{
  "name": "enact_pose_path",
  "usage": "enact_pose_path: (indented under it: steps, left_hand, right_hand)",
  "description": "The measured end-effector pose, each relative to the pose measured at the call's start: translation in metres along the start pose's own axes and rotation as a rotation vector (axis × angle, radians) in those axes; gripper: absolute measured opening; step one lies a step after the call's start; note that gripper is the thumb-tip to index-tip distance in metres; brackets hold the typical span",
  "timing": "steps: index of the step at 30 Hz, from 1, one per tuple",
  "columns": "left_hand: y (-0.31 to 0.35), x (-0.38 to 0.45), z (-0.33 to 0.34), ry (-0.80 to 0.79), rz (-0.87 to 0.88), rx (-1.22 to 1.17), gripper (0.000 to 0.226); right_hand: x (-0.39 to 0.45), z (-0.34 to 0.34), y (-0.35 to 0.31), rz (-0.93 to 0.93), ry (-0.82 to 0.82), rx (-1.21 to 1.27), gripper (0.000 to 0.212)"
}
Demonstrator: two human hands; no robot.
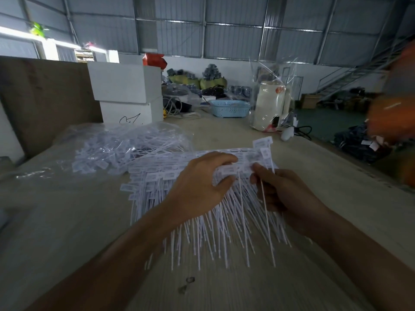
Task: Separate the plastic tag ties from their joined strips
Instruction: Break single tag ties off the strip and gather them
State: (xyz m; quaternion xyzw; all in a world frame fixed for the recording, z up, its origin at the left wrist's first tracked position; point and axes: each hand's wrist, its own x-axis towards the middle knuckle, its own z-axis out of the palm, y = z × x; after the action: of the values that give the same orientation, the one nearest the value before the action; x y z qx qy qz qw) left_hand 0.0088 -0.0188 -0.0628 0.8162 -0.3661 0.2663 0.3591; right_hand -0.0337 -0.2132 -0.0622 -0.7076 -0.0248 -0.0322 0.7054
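A thick stack of joined white plastic tag tie strips (157,182) lies across the wooden table (67,232), flat label heads pointing away and thin tails fanning toward me. My left hand (197,187) grips the label end of the stack, fingers curled over the top and thumb underneath. Just to its right, my right hand (285,196) pinches a few ties by their stems, one long tail (268,232) running down past the palm. A loose heap of tag ties (116,151) sits in clear plastic wrap at the left back.
White foam boxes (128,95) and a brown board (45,102) stand at the back left. A blue basket (229,108) and a bagged white appliance (272,106) stand farther back. Another person's orange sleeve (393,117) reaches in at the right edge. The table's right edge drops to the floor.
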Motion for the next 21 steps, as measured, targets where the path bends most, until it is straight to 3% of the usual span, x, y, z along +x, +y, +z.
enact_pose_path:
  steps: [8, 21]
  left_hand:
    - [0.0014, -0.0008, -0.0029, 0.010, -0.047, 0.162, 0.022]
    - [-0.0005, -0.0009, -0.0016, -0.084, -0.067, 0.089, 0.022]
  right_hand:
    - [-0.0045, 0.0005, 0.0007, -0.121, -0.038, -0.120, 0.037]
    - [-0.0056, 0.0032, 0.0049, -0.296, -0.007, -0.309, 0.037]
